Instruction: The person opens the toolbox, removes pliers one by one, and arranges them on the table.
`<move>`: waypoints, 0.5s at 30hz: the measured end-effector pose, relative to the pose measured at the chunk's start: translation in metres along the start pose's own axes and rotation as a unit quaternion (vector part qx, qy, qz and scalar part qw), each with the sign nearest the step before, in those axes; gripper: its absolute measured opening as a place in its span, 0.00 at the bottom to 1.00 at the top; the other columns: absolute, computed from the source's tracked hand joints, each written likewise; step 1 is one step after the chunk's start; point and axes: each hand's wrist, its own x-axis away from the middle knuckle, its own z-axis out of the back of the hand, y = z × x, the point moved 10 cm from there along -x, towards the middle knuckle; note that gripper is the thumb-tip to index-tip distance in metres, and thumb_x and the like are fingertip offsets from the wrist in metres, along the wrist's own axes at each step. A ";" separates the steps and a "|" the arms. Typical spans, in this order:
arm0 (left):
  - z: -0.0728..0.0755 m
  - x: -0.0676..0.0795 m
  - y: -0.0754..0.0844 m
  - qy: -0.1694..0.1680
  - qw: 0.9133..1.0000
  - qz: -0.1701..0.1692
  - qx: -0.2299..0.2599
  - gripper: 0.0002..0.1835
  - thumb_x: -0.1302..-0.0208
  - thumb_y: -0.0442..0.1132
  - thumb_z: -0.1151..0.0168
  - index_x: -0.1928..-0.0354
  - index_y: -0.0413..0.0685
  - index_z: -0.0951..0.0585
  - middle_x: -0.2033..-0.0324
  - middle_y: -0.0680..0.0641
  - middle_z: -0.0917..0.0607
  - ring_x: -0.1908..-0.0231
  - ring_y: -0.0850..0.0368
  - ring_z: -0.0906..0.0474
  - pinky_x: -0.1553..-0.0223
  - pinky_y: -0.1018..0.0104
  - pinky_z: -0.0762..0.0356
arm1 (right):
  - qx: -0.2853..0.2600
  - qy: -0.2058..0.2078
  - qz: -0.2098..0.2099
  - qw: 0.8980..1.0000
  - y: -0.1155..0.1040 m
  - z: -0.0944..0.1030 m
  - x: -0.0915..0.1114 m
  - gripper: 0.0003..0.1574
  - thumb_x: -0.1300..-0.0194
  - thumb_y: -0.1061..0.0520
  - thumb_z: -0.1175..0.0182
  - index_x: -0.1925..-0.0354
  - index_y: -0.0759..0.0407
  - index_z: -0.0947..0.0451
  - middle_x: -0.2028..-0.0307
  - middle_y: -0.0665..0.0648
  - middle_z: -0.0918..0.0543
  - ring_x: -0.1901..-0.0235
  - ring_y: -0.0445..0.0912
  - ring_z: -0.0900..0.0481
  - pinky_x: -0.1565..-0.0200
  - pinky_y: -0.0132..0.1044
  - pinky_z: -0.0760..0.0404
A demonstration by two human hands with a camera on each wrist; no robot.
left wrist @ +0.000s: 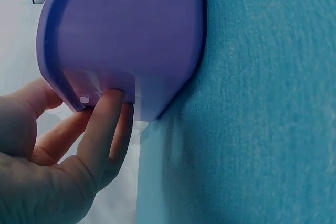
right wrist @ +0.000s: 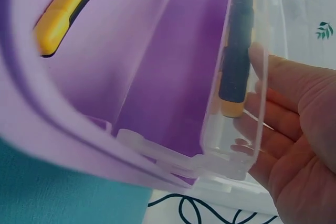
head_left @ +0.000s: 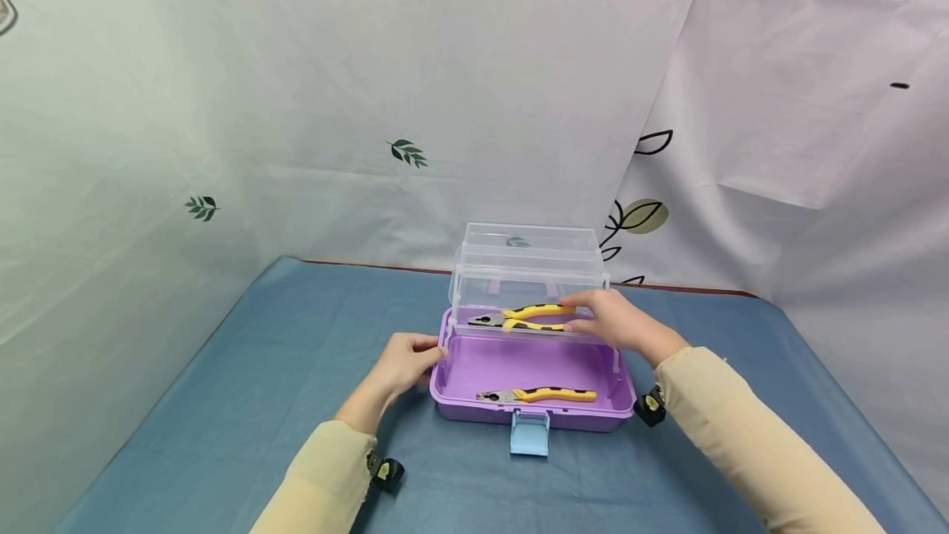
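Note:
A purple toolbox stands with its clear lid raised and its blue latch hanging down in front. My left hand grips its left end, thumb on the rim and fingers against the outer wall. In a raised clear tray lies a pair of yellow-and-black pliers, jaws to the left. My right hand holds these pliers by the handles, its thumb and fingers on either side. Through the tray wall some fingertips show blurred. A second pair of pliers lies on the box floor near the front.
The box stands on a blue cloth-covered table. A pale curtain with leaf prints hangs behind and at both sides. Dark wrist cameras sit at both cuffs.

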 end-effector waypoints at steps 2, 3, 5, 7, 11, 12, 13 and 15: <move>0.000 0.000 0.001 -0.002 1.000 0.000 0.002 0.17 0.40 0.32 0.41 0.50 0.30 0.20 0.59 0.35 0.15 0.66 0.53 0.17 0.69 0.59 0.15 | -0.001 -0.002 -0.003 1.000 0.001 -0.001 -0.001 0.30 0.39 0.53 0.37 0.40 0.62 0.27 0.46 0.60 0.20 0.41 0.58 0.27 0.43 0.54 0.26; 0.000 0.000 0.001 -0.002 1.000 -0.001 0.002 0.17 0.40 0.32 0.41 0.50 0.30 0.20 0.59 0.35 0.15 0.66 0.53 0.17 0.68 0.59 0.15 | -0.001 -0.002 -0.004 1.000 0.002 -0.002 -0.002 0.30 0.39 0.53 0.37 0.40 0.62 0.27 0.46 0.60 0.20 0.41 0.58 0.27 0.42 0.54 0.26; 0.000 0.000 0.001 -0.003 1.000 -0.001 0.003 0.17 0.40 0.32 0.41 0.50 0.30 0.20 0.59 0.35 0.15 0.66 0.53 0.17 0.68 0.59 0.15 | -0.003 -0.001 -0.005 1.000 0.001 -0.002 -0.002 0.30 0.39 0.53 0.37 0.41 0.62 0.26 0.46 0.61 0.20 0.41 0.58 0.27 0.42 0.54 0.26; 0.000 0.000 0.001 -0.002 1.000 -0.002 0.004 0.17 0.40 0.32 0.41 0.50 0.30 0.20 0.58 0.35 0.16 0.65 0.53 0.17 0.68 0.59 0.15 | 0.001 0.002 -0.002 1.000 0.000 -0.003 -0.003 0.29 0.39 0.53 0.37 0.41 0.63 0.26 0.46 0.62 0.20 0.42 0.59 0.27 0.43 0.54 0.26; 0.001 0.000 0.001 -0.001 1.000 -0.003 0.004 0.17 0.40 0.32 0.41 0.50 0.30 0.20 0.57 0.34 0.16 0.65 0.52 0.17 0.68 0.59 0.15 | 0.009 0.007 0.000 1.000 -0.002 -0.003 -0.004 0.30 0.38 0.53 0.37 0.41 0.65 0.27 0.46 0.63 0.20 0.42 0.60 0.26 0.43 0.54 0.26; 0.001 0.000 0.001 -0.002 1.000 -0.003 0.005 0.17 0.40 0.32 0.41 0.50 0.30 0.20 0.57 0.34 0.16 0.64 0.52 0.17 0.68 0.59 0.15 | 0.011 0.008 -0.003 1.000 -0.002 -0.003 -0.004 0.30 0.38 0.53 0.38 0.41 0.65 0.27 0.46 0.63 0.20 0.42 0.59 0.26 0.43 0.54 0.26; 0.000 0.001 0.001 -0.002 1.000 -0.003 0.005 0.17 0.40 0.32 0.41 0.50 0.30 0.20 0.57 0.34 0.16 0.64 0.52 0.17 0.68 0.58 0.15 | 0.013 0.009 -0.005 1.000 -0.002 -0.004 -0.004 0.30 0.38 0.52 0.38 0.41 0.65 0.27 0.46 0.64 0.21 0.42 0.59 0.26 0.43 0.54 0.26; 0.000 0.001 0.001 -0.003 1.000 -0.002 0.006 0.17 0.40 0.32 0.41 0.50 0.30 0.20 0.57 0.34 0.16 0.64 0.53 0.17 0.68 0.58 0.15 | 0.016 0.010 -0.010 1.000 -0.003 -0.004 -0.004 0.30 0.38 0.52 0.38 0.41 0.66 0.27 0.45 0.64 0.21 0.42 0.60 0.27 0.43 0.54 0.26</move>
